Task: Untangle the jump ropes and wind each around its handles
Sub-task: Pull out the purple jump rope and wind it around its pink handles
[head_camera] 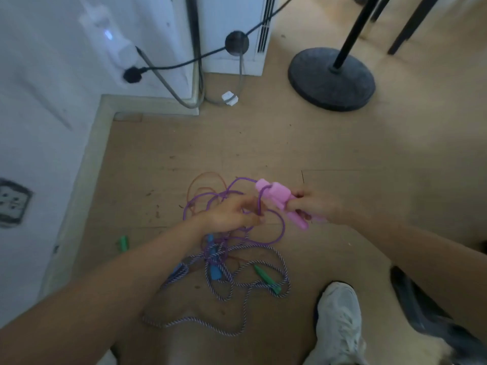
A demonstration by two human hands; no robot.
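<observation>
The left hand (232, 214) and right hand (313, 206) are bare, and so are the left forearm (126, 272) and right forearm (411, 248) behind them. Below the right hand, a foot wears a white sneaker (338, 320) with a mesh upper, pale grey panels and a rounded toe. A dark bluish edge runs along its sole. Below the left hand, what looks like a bare leg (184, 338) shows, blurred.

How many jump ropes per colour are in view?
purple rope: 1
orange rope: 1
blue-white striped rope: 1, as far as the tangle shows
Total: 3
</observation>
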